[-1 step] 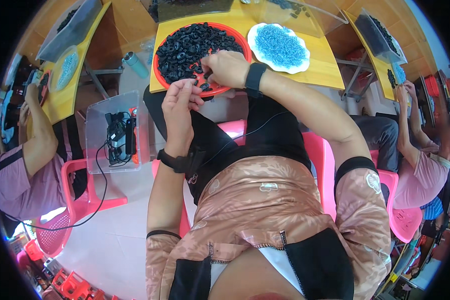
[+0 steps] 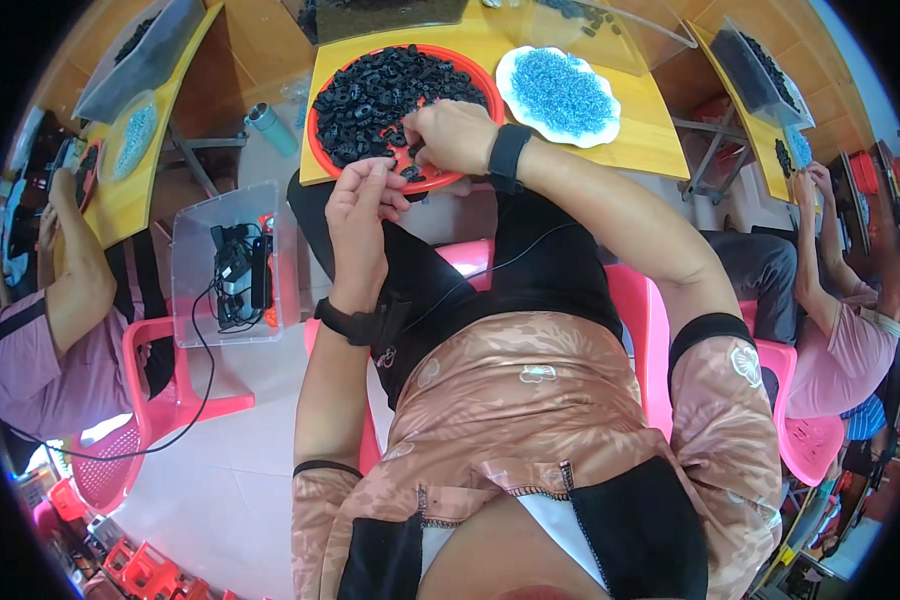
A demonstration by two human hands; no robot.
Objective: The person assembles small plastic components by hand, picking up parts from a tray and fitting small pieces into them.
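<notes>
A red round basin full of small black plastic parts stands on the table in front of me. My left hand is at its near rim, thumb and forefinger pinched together. Whatever lies between those fingertips is too small to make out. Over the right part of the basin, my right hand reaches in with its fingers bent and closed among the black parts. Its fingertips are partly hidden, and I cannot make out what they hold. Red basin bottom shows between the two hands.
A white scalloped plate of small clear-blue pieces stands right of the basin on the yellow table. On the floor at left are a clear bin with black cables and a teal bottle. People sit at tables on both sides.
</notes>
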